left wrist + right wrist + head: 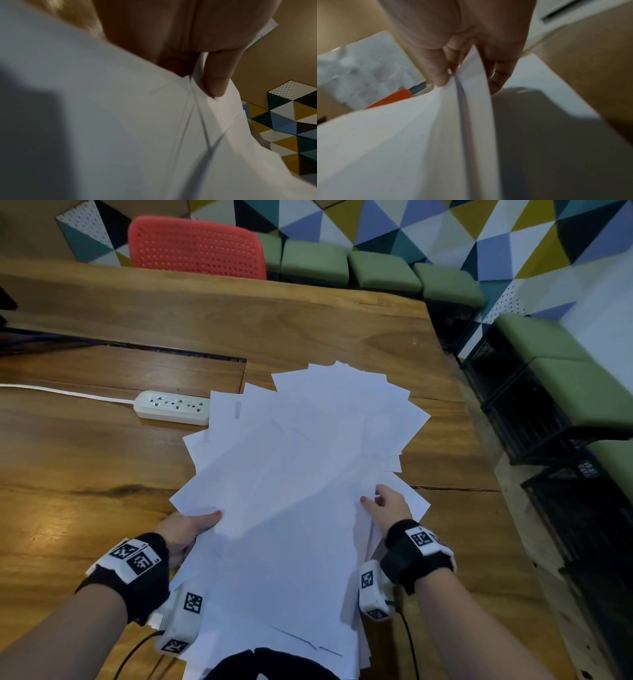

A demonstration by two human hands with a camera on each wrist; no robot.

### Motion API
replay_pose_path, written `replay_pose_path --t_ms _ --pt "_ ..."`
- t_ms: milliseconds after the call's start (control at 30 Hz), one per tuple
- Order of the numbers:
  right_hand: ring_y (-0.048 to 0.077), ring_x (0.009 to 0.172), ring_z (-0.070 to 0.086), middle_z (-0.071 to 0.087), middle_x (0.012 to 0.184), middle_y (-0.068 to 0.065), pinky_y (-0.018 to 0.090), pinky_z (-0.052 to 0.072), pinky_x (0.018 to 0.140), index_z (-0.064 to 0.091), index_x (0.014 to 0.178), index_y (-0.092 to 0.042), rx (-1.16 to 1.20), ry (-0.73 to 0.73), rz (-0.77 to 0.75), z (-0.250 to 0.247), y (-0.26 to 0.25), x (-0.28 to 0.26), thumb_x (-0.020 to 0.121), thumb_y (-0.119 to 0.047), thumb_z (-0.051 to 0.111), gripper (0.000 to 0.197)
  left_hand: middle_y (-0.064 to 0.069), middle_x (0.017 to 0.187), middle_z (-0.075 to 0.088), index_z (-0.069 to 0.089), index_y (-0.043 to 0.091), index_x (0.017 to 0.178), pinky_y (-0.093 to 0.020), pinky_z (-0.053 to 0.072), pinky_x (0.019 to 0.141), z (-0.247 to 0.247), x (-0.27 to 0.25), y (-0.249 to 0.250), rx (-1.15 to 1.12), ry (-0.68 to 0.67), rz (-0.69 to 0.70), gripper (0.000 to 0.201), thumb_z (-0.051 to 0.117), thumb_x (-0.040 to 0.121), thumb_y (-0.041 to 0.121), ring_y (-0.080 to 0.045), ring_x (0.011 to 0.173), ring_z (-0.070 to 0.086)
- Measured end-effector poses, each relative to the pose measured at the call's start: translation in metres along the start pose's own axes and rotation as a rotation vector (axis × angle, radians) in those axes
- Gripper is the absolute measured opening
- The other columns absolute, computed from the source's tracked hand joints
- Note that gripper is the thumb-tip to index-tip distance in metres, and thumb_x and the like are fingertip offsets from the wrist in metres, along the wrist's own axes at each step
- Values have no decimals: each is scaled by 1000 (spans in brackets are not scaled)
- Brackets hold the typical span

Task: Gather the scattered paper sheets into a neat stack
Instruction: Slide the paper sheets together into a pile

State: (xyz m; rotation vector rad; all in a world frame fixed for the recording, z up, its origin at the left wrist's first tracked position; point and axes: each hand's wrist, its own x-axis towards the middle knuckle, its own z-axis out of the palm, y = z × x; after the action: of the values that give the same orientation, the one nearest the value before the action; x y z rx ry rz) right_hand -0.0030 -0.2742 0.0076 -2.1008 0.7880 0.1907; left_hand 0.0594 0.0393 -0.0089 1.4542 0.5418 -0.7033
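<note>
You have the paper sheets [294, 474] pulled together but fanned out, corners askew, above the wooden surface [102, 460]. Your left hand [186, 530] and right hand [388, 508] each pinch a side; squaring the edges remains.

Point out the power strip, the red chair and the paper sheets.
power strip [172, 407]: head view, middle of its white socket face.
red chair [197, 247]: head view, centre of the perforated backrest.
paper sheets [301, 460]: head view, middle of the fanned white pile.
</note>
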Motion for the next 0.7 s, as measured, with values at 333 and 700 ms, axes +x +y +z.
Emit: replay_pose_path --t_ms 333,700 --pt "24 80 46 49 75 9 27 32 64 48 83 -1 -252 -82 -78 -10 -25 34 97 -12 34 21 -7 78 76 63 6 102 -45 49 86 -4 -8 4 -78 -5 -44 15 54 91 12 -31 89 64" --pt "29 119 52 57 124 8 38 43 100 47 123 -6 -74 -193 -35 18 -14 9 77 -18 71 53 -5 99 74 64 15 105 -45 45 97 2 -14 5 0 -160 80 63 86 45 19 -30 100 64"
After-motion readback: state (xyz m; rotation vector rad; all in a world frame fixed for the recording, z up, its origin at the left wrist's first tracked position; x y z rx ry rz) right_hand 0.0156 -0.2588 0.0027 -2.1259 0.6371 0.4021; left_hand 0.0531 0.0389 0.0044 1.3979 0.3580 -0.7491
